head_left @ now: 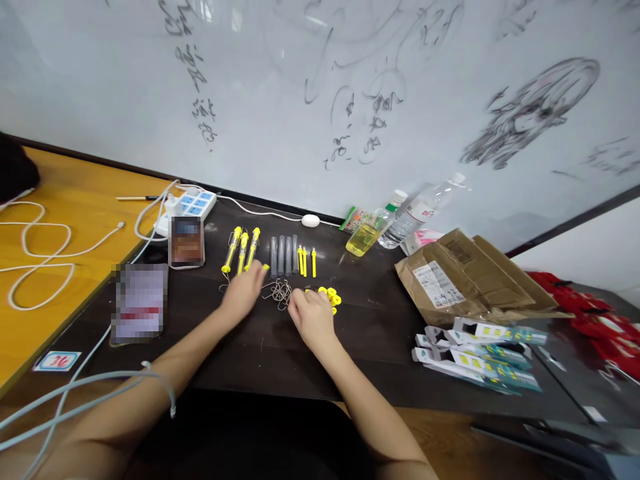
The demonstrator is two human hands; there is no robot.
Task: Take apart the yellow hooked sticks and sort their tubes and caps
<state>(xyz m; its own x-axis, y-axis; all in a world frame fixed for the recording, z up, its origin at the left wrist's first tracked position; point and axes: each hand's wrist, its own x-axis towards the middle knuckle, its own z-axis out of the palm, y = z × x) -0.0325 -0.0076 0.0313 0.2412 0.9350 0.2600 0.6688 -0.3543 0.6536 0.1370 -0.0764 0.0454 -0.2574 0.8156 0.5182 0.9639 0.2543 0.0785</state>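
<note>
The left hand (243, 292) is bent with its fingers drawn together, a small yellow piece (266, 267) showing right at its fingertips; whether it grips that piece cannot be told. The right hand (314, 315) curls downward between a tangle of metal hooks (281, 292) and a cluster of yellow caps (331, 298), its fingertips hidden, so its hold cannot be told either. Just beyond, toward the tabletop's (370, 347) far edge, four clear tubes (281, 255) lie side by side, with three slim yellow sticks (313, 263) to their right and three yellow-ended tubes (242, 251) to their left. Farther out, a power strip (197, 203) sits by the far left corner, bottles (417, 212) stand along the far edge, and flattened cartons (480, 357) lie near the right end.
</note>
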